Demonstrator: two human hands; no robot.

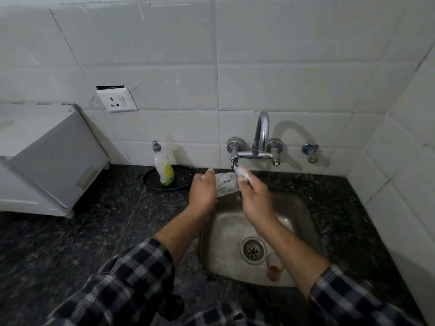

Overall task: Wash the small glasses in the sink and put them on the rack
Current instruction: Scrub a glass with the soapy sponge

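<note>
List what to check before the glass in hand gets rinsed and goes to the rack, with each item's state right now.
1. Grip: left hand wraps the glass: ok.
2. Soaping: foam covers the glass: ok.
3. Scrubber: right hand has foamy fingers at the glass's mouth; whether they hold a scrubber: cannot tell.
4. Water: flow from the tap: cannot tell.
5. Drop-off: rack in view: not ok, none seen.
6. Remaining work: second glass stands in the sink with reddish residue at its bottom: not ok, unwashed.
</note>
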